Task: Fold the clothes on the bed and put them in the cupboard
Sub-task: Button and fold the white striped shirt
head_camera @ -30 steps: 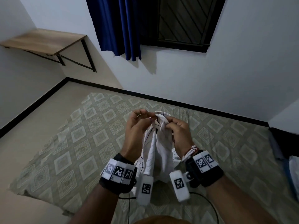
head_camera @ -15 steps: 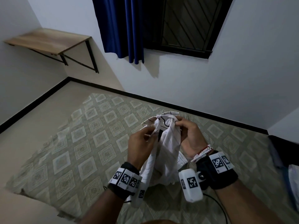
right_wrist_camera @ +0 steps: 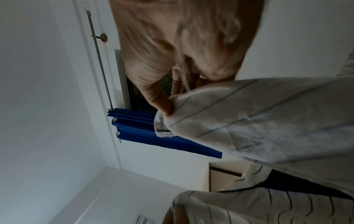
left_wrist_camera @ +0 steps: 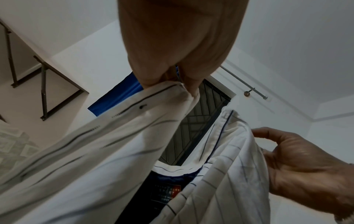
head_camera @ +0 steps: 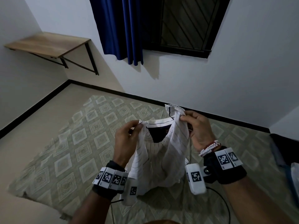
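You hold the white pinstriped shirt [head_camera: 159, 152] up in the air over the bed [head_camera: 68, 152], its hem hanging just above the patterned cover at about 6 o'clock in the head view. Your left hand [head_camera: 127, 139] pinches the button-edge of one front panel between thumb and fingertips, a tight, small grip right at the neckline; the left wrist view shows the fingers [left_wrist_camera: 151, 75] closed on that seam. Your right hand [head_camera: 199, 130] pinches the opposite shoulder a little higher, at about 1 o'clock from the left, with the collar corner bunched and sticking up past your thumb [right_wrist_camera: 162, 104].

Holding both top corners apart like this lets the shirt's weight pull it straight, so the dark inner neck label [left_wrist_camera: 165, 194] faces you and you can find the shoulders. That looks like the opening step of the fold; nothing is folded yet. The right side is crumpled, so it probably needs re-gripping nearer the shoulder seam before you lay the shirt flat.

At 3 o'clock, dark items [head_camera: 284, 149] lie at the bed's edge; you cannot tell what they are. No cupboard shows in the head view.
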